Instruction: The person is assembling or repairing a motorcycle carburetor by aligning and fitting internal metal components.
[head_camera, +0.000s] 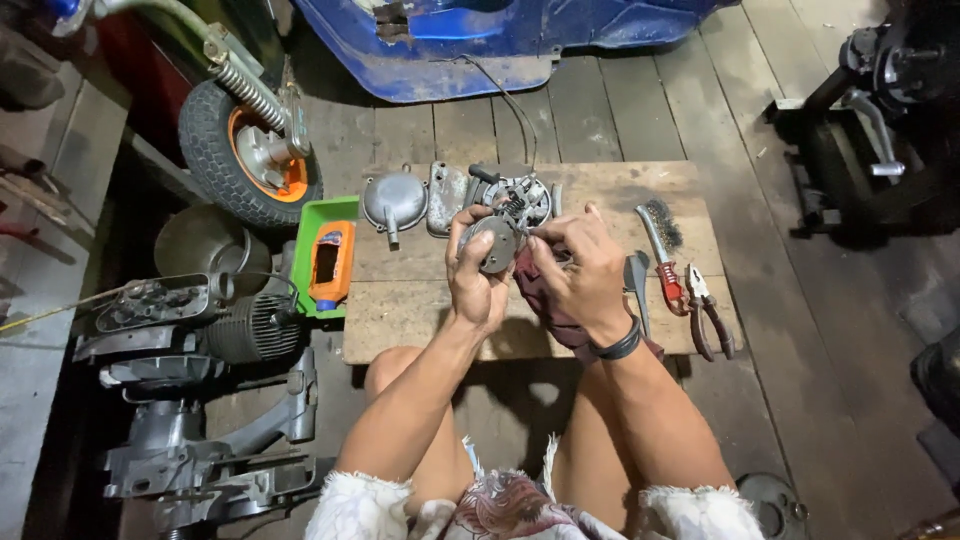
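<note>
While both hands (530, 265) grip a round grey engine part (492, 243) at centre frame, two detached covers (418, 198) lie on the wooden worktop (420, 310), reassembly seemingly unfinished.

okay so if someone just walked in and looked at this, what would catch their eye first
Probably the two hands at the centre: the left hand grips a round grey metal engine part while the right hand works at its edge, above a low wooden board. Next, the small wheel with an orange hub at upper left, and the blue scooter body along the top.
</note>
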